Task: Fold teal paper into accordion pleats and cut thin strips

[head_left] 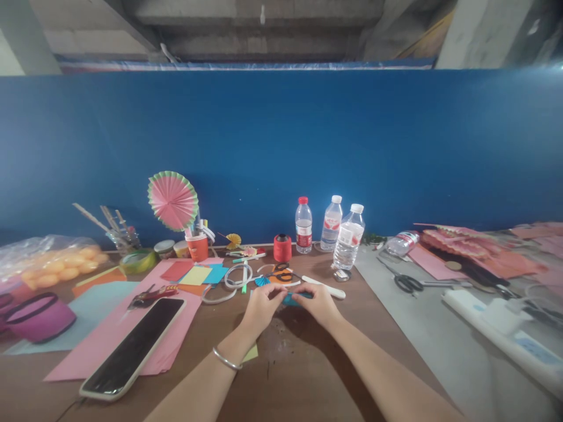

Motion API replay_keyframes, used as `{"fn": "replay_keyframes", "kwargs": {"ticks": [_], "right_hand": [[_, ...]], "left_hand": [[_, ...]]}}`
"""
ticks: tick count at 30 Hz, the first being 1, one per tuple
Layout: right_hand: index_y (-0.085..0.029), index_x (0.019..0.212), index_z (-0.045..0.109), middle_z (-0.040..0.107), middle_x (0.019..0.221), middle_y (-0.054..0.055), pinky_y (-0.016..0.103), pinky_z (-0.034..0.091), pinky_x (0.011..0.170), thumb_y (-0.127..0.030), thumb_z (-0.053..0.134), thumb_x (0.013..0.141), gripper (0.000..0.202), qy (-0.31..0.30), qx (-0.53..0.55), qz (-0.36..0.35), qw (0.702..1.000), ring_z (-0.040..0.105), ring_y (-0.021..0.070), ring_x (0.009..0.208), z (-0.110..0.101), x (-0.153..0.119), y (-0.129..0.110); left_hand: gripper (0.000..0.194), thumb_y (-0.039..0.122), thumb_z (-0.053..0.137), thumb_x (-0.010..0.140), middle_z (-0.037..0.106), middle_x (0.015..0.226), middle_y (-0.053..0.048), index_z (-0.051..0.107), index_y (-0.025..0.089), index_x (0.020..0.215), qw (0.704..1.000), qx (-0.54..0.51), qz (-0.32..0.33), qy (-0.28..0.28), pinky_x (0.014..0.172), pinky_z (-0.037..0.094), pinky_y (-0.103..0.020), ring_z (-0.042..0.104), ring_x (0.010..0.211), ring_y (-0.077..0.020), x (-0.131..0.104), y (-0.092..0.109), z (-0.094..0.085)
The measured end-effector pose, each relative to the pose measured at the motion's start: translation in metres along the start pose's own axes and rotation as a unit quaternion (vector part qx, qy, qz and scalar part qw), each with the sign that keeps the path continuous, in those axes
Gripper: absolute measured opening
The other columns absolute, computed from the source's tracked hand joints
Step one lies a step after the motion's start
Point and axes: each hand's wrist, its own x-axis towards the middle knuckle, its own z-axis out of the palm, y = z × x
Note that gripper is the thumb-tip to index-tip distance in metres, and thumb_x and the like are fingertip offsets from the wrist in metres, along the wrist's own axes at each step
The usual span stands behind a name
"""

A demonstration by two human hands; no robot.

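Between the fingertips of both hands is a small piece of blue paper, mostly covered by the fingers. My left hand pinches its left end, and a silver bangle circles that wrist. Closed on the other end is my right hand. Just beyond the hands lie orange-handled scissors, a small blue folded paper fan and a white-handled tool. A scrap of yellow paper lies partly under my left forearm.
A red thread spool and water bottles stand at the back. Coloured paper squares, a phone and a pink pleated fan in a cup are left. Right are black scissors and a power strip.
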Motion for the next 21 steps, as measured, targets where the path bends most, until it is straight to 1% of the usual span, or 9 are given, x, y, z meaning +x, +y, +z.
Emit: {"fn": "replay_keyframes", "kwargs": {"ticks": [3,6,10,14,17,21], "right_hand": [[-0.012,0.079,0.065,0.063,0.077,0.005,0.026,0.041,0.067,-0.03,0.057,0.067,0.023,0.005,-0.016,0.013,1.0,0.055,0.017,0.07,-0.0007,0.0005,0.0009],[-0.012,0.078,0.066,0.062,0.074,0.004,0.025,0.039,0.061,-0.031,0.056,0.068,0.024,0.009,-0.031,0.019,0.999,0.053,0.0154,0.065,-0.0011,0.0005,0.0014],[-0.013,0.077,0.066,0.062,0.073,0.003,0.024,0.038,0.062,-0.031,0.055,0.069,0.023,0.01,-0.014,0.022,1.0,0.052,0.0147,0.065,-0.0015,0.0001,0.001],[-0.012,0.072,0.066,0.061,0.067,0.002,0.023,0.037,0.059,-0.033,0.056,0.068,0.023,0.02,0.009,0.036,0.999,0.05,0.0133,0.061,-0.0012,0.0005,0.0022],[-0.011,0.068,0.065,0.06,0.064,0.002,0.022,0.036,0.058,-0.032,0.056,0.068,0.023,0.013,0.016,0.028,0.999,0.05,0.0124,0.059,0.0001,0.0002,0.0024],[-0.012,0.069,0.065,0.061,0.068,0.002,0.022,0.038,0.062,-0.031,0.056,0.068,0.022,0.0,0.022,0.015,1.0,0.052,0.0136,0.064,0.0013,-0.0003,-0.001]], "left_hand": [[0.019,0.032,0.05,0.073,0.064,0.072,-0.001,0.062,0.017,0.074,1.0,0.021,-0.006,0.012,0.065,0.042,-0.021,0.057,0.068,-0.0136,0.0001,0.001,-0.0009],[0.015,0.028,0.052,0.071,0.063,0.072,-0.001,0.061,0.016,0.073,1.0,0.019,0.001,0.02,0.067,0.042,-0.022,0.056,0.069,-0.0133,0.0003,0.0003,-0.001],[0.014,0.025,0.051,0.071,0.063,0.074,-0.001,0.06,0.016,0.075,1.0,0.007,0.013,0.018,0.068,0.043,-0.022,0.056,0.071,-0.0131,0.0,-0.0008,-0.0009],[0.014,0.026,0.049,0.072,0.061,0.073,-0.001,0.059,0.016,0.076,1.0,0.003,0.02,0.007,0.066,0.042,-0.021,0.055,0.069,-0.0123,-0.0008,-0.0003,0.0001],[0.013,0.025,0.049,0.072,0.06,0.07,-0.001,0.057,0.016,0.076,1.0,0.004,0.017,-0.006,0.062,0.041,-0.02,0.053,0.065,-0.0115,-0.0012,0.0006,0.0012],[0.017,0.03,0.054,0.07,0.062,0.077,-0.001,0.06,0.017,0.079,1.0,0.003,0.006,-0.028,0.065,0.042,-0.021,0.055,0.069,-0.0127,-0.0005,-0.0001,0.0022]]}}
